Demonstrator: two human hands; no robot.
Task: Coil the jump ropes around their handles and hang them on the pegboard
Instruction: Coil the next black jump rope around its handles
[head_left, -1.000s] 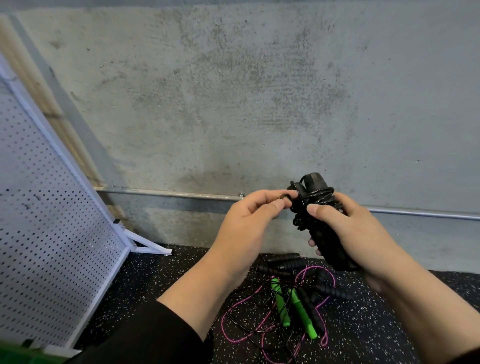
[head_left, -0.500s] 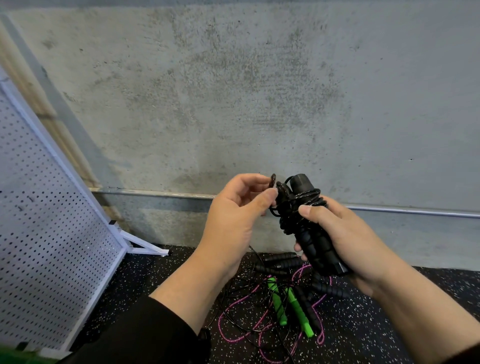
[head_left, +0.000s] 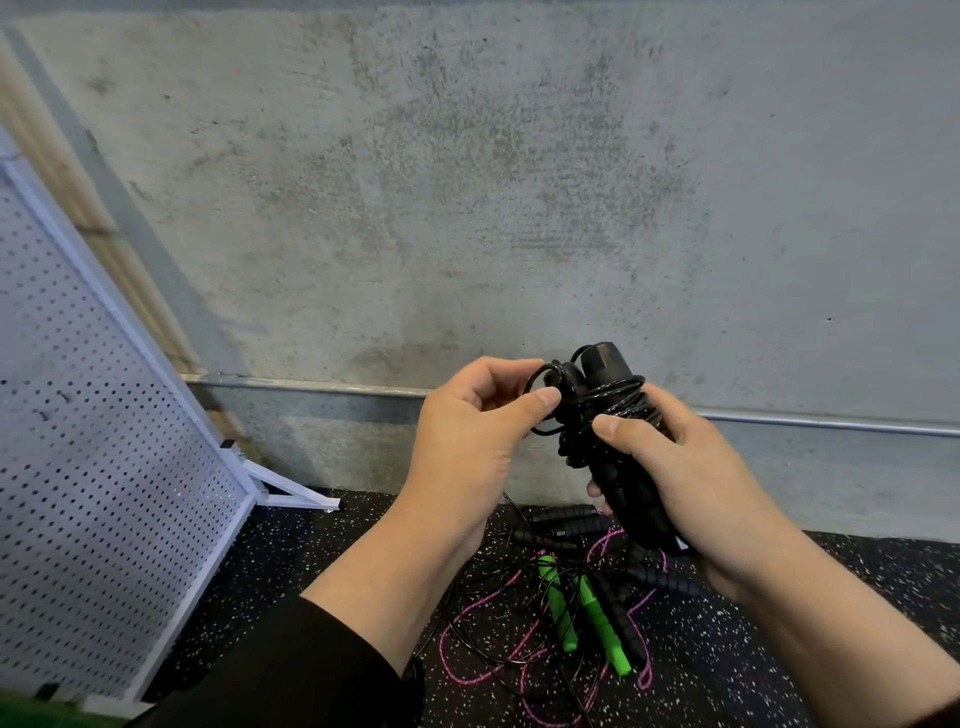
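The pegboard (head_left: 93, 467), white and perforated, stands tilted at the far left on a white frame with a foot resting on the floor. No rope is seen hanging on the part in view.

The left hand (head_left: 467, 447) is raised in front of the wall, fingers curled, thumb and forefinger pinching a small loop of black cord (head_left: 545, 400) at the top of the bundle. A dark sleeve (head_left: 291, 670) covers the forearm below it.

The right hand (head_left: 670, 473) is clenched around the black jump rope handles (head_left: 618, 467), which stand roughly upright with the capped ends uppermost. The thumb presses across the coils wound round the upper part of the handles. The bundle is held clear of the floor, between the two hands.

On the floor (head_left: 311, 561), black rubber with pale speckles, a loose heap lies directly below the hands: two green handles (head_left: 587, 618) side by side, several black ribbed handles (head_left: 561, 525), a pink rope (head_left: 483, 670) and thin black cord tangled through them.

Behind stands a bare concrete wall (head_left: 519, 182), stained in patches, with a metal conduit (head_left: 831, 423) running along it low down.
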